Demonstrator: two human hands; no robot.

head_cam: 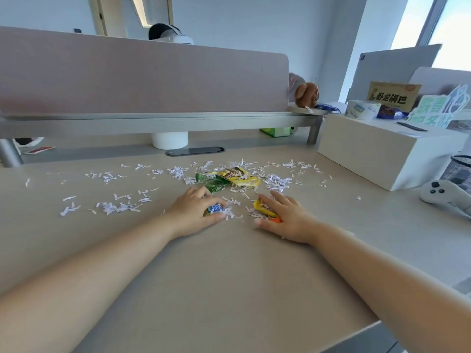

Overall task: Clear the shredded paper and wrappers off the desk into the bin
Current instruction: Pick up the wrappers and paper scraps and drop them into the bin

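Note:
White shredded paper (119,206) lies scattered across the middle of the beige desk (229,276). Among it sit a large yellow wrapper (239,176) and a green wrapper (216,184). My left hand (196,212) curls around a small blue-and-yellow wrapper (214,208) with shreds beside it. My right hand (288,217) lies over a yellow-and-orange wrapper (265,211), fingers spread and bent over it. A black mesh bin (460,171) shows at the right edge, beyond the desk.
A pink partition (142,80) with a metal rail closes the back. A white box (382,151) stands at the right with snack boxes on top. A grey game controller (446,196) lies near the right edge. A white cup (169,140) sits under the rail.

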